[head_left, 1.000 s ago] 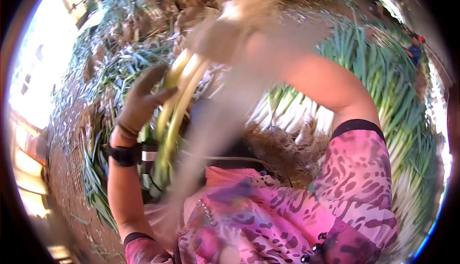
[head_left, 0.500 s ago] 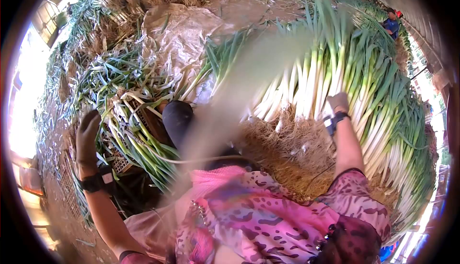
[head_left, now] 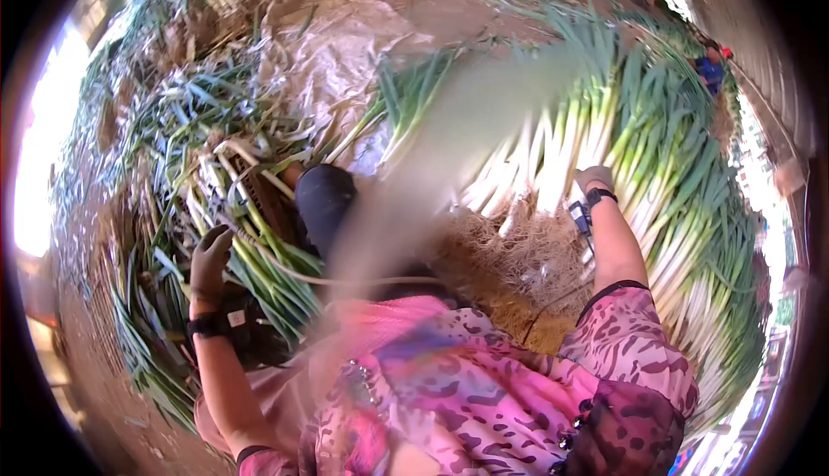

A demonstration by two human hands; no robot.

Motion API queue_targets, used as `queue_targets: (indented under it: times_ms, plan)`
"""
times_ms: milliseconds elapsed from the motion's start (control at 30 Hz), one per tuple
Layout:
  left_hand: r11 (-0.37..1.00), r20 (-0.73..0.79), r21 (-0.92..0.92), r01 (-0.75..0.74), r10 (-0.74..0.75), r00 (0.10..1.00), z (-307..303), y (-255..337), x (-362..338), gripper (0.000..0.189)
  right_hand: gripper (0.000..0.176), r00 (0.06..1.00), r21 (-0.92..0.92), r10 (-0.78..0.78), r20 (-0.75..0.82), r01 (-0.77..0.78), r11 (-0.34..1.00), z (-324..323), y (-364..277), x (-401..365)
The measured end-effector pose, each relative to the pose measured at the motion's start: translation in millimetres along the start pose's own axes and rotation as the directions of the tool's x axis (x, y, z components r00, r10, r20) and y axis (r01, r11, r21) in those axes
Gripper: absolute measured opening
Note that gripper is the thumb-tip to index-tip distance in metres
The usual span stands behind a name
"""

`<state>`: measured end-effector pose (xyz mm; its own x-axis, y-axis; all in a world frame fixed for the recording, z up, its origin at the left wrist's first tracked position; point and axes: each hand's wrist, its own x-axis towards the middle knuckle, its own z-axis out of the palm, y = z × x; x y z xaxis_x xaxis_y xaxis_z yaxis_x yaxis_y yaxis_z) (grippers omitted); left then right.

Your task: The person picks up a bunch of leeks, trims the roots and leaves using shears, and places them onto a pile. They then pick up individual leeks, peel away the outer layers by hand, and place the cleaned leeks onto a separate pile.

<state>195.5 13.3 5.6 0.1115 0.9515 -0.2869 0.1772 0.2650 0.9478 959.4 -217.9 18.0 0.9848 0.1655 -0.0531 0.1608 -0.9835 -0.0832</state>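
My gloved left hand (head_left: 210, 267) is held over a heap of long green onions (head_left: 268, 269) at the left. Its fingers are bent but apart, and nothing shows in them. My gloved right hand (head_left: 593, 178) is closed against the white stalks of a wide row of long green onions (head_left: 570, 143), whose leaves point away from me and whose roots face me. What its fingers hold is hidden. Straps with small dark boxes sit on both wrists; the right-hand box (head_left: 580, 217) hangs beside the stalks.
A pale crumpled sheet (head_left: 332, 53) lies on the ground ahead. Loose leaves and stalks (head_left: 199, 113) are heaped at the left. My knee (head_left: 324, 204) stands between the heaps. A blurred pale strip (head_left: 406, 191) crosses the middle of the view. Another person (head_left: 710, 70) is far right.
My left hand has moved right and down, and its fingers have bent from a straighter pose. My right hand has shifted slightly left along the onion row, still closed.
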Motion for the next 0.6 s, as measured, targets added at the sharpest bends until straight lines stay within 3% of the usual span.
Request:
queue_targets:
  times_ms: [33,100,133,167,233,300,333,400,467,500,533,567,600]
  plan:
    - [0.997,0.009,0.068,0.031,-0.031,0.999,-6,-13,1,0.037,0.064,0.985,-0.057,-0.140,0.101,0.146,0.988,-4,5,3]
    - [0.977,-0.017,0.212,0.002,0.002,1.000,-14,-38,-7,0.041,0.082,0.903,-0.287,-0.404,0.149,0.430,0.856,29,27,62]
    - [0.962,-0.011,0.274,-0.018,0.022,1.000,-20,-59,-7,0.042,0.085,0.892,-0.383,-0.396,0.218,0.451,0.806,5,17,36]
    - [0.975,-0.063,0.201,0.099,-0.088,0.994,-17,-63,-19,0.042,0.088,0.891,-0.432,-0.377,0.254,0.453,0.780,14,19,58]
    - [0.969,-0.013,0.237,-0.069,0.075,0.997,-33,-129,-12,0.043,0.087,0.914,-0.401,-0.327,0.242,0.401,0.824,-10,16,53]
    - [0.985,-0.033,0.137,0.104,-0.100,0.994,-35,-144,-28,0.045,0.079,0.951,-0.462,-0.298,0.081,0.301,0.834,-32,0,35]
    - [0.945,-0.045,-0.012,0.327,-0.327,0.944,-31,-133,-36,0.046,0.075,0.939,-0.477,-0.342,0.024,0.311,0.822,-46,-22,15]
    - [0.943,-0.072,0.138,0.303,-0.296,0.953,-32,-155,-31,0.045,0.066,0.889,-0.486,-0.459,-0.012,0.395,0.779,-74,-81,-49]
    - [0.936,-0.128,0.169,0.307,-0.289,0.949,-24,-163,-23,0.044,0.055,0.704,-0.377,-0.710,-0.014,0.654,0.656,-62,-148,-113]
    - [0.927,-0.211,0.190,0.323,-0.283,0.936,-18,-166,-17,0.042,0.053,0.556,-0.118,-0.831,0.012,0.826,0.550,-46,-179,-154]
    - [0.916,-0.291,0.211,0.340,-0.274,0.917,-14,-171,-10,0.041,0.051,0.386,0.154,-0.922,0.038,0.909,0.387,-31,-211,-194]
    - [0.916,-0.427,0.236,0.323,-0.201,0.882,-10,-187,1,0.036,0.045,0.194,0.286,-0.980,0.041,0.938,0.198,-16,-238,-252]
    - [0.888,-0.534,0.291,0.357,-0.159,0.830,-3,-157,-6,0.036,0.042,0.049,0.420,-0.995,0.084,0.904,0.080,0,-259,-309]
